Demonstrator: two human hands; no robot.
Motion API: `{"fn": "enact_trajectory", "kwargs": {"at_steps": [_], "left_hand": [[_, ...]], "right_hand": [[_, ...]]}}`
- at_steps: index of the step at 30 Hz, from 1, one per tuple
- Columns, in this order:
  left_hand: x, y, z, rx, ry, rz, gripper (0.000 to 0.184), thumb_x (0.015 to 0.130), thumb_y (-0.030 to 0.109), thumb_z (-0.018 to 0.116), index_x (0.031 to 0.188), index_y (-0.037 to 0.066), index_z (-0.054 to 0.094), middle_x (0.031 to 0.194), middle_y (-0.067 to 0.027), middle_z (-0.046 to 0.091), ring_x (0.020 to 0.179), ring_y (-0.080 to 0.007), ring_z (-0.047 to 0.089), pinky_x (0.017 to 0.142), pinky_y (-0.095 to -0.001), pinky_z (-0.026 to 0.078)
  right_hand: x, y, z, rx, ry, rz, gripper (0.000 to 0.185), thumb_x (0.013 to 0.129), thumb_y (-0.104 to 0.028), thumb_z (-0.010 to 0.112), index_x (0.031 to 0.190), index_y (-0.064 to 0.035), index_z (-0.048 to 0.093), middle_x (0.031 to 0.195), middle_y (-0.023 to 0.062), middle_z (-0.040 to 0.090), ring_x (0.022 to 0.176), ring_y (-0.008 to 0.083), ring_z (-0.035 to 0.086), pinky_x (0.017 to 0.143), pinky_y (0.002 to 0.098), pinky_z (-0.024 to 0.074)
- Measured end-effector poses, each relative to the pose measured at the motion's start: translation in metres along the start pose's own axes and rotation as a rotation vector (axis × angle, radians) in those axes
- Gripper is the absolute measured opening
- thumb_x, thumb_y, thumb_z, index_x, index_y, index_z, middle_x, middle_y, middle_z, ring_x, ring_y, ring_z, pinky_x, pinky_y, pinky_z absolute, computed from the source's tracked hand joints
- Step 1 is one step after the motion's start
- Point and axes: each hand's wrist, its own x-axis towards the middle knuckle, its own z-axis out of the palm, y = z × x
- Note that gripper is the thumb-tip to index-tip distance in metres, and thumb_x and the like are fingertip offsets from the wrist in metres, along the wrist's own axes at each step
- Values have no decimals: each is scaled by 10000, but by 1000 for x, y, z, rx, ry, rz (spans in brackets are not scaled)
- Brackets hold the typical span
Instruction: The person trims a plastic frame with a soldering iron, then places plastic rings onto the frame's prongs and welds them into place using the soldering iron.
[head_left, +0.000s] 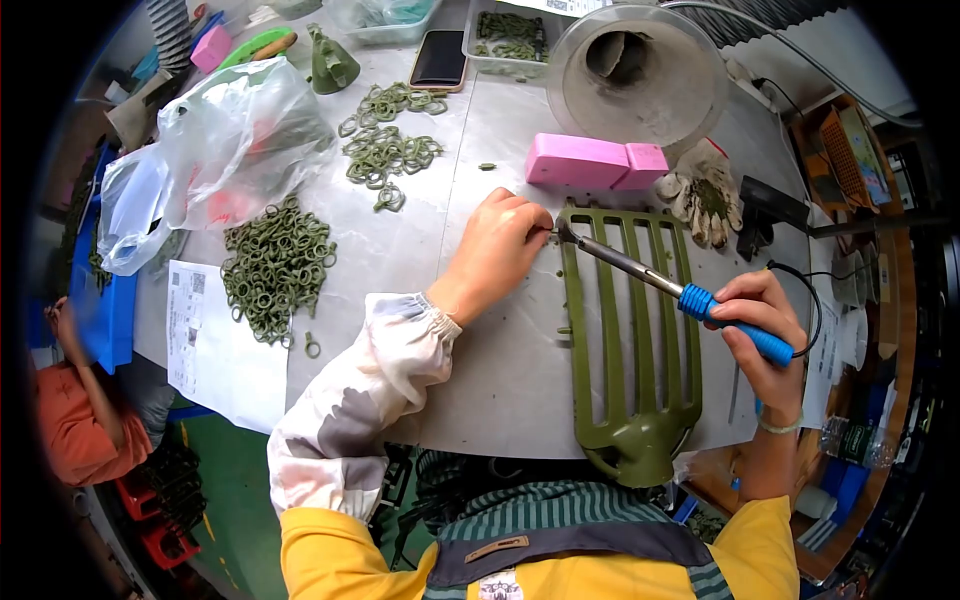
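Heat work appears in hand: the right hand (757, 325) grips the soldering iron (640, 268), tip at the far-left corner of the green slotted frame (638, 428) on the table (500, 370), the left hand (503, 240) pinches beside it, contents indistinct, and the next move calls for steady alignment.

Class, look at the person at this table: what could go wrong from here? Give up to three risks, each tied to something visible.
1. The bare left hand is right beside the working end of the soldering iron; if that is hot, a slip could burn it.
2. The soldering iron crosses over the green frame, so careless contact might mark it.
3. The cord loops near the right hand and could snag.
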Motion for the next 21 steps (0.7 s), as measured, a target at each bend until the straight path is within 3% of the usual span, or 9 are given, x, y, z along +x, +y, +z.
{"fn": "enact_trajectory", "kwargs": {"at_steps": [13, 16, 17, 21], "left_hand": [[5, -2, -2, 1, 64, 49, 113, 814, 7, 696, 924, 31, 695, 896, -109, 679, 938, -315, 610, 799, -399, 515], [-5, 3, -42, -90, -151, -113, 158, 836, -23, 657, 980, 26, 699, 928, -122, 673, 937, -325, 622, 795, -394, 522], [-9, 6, -53, -52, -272, -42, 199, 834, -33, 642, 1018, 16, 697, 947, -113, 667, 929, -308, 631, 795, -384, 529], [-38, 22, -56, 163, -383, 213, 227, 797, -6, 671, 1023, 9, 691, 972, -103, 652, 916, -299, 625, 801, -380, 536]], "right_hand": [[-20, -4, -15, 64, 111, -4, 163, 875, -83, 675, 1012, -5, 715, 1070, 129, 578, 940, 218, 622, 771, 341, 600], [-28, -2, -19, 58, 139, 0, 167, 877, -125, 685, 1002, -19, 716, 1059, 125, 572, 930, 215, 614, 751, 343, 614], [-31, -2, -20, 63, 145, 4, 170, 878, -132, 686, 1002, -19, 715, 1057, 125, 571, 930, 213, 613, 750, 342, 614], [-35, -2, -19, 76, 154, 5, 177, 885, -149, 686, 1001, -19, 714, 1055, 122, 570, 934, 209, 608, 747, 337, 615]]}}
